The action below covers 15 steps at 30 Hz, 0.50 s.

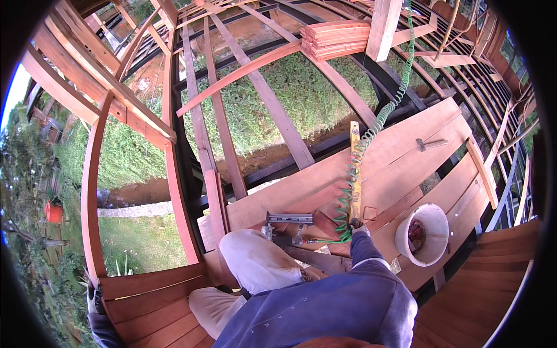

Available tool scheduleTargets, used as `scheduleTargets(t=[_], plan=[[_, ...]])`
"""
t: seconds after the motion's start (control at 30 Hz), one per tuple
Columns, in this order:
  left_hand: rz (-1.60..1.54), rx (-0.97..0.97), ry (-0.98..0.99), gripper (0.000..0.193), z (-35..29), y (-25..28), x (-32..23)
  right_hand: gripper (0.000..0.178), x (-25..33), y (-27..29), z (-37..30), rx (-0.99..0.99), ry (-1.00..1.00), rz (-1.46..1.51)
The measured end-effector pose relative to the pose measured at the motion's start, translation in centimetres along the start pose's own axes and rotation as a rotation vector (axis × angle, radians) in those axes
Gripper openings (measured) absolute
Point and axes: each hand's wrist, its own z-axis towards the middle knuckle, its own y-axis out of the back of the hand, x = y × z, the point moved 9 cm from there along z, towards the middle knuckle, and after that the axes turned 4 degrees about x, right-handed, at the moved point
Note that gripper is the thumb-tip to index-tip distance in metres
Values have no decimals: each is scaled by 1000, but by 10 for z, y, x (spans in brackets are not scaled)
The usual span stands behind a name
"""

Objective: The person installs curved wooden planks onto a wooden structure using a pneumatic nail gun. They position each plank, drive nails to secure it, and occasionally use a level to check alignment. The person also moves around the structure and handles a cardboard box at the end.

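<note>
My right hand (360, 229) reaches forward out of a blue sleeve to the near end of a long yellow spirit level (355, 168) lying on wide wooden planks (406, 145). A green coiled air hose (377, 122) hangs down from above and ends beside that hand. The hand is small in view, so its grip is unclear. A grey nail gun (287, 220) lies on the planks just left of it, in front of my bent knee (255, 261) in pale trousers. My left hand is hidden.
A white bucket (426, 235) stands right of my hand, and a hammer (430, 142) lies farther out. A stack of boards (336, 37) rests on the rafters (214, 116), which have open gaps over grass far below. A shoe (94, 301) of another person shows lower left.
</note>
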Motion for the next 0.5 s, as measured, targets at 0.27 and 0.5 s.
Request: scheduleTargets(t=[0.27,0.5], plan=[[20,17,29,54,-1,4,-4,93,37,16,-16,49,-107,-133],[24,24,37,54,-12,6,-2,67,22,55,-45,-180,-30,203]])
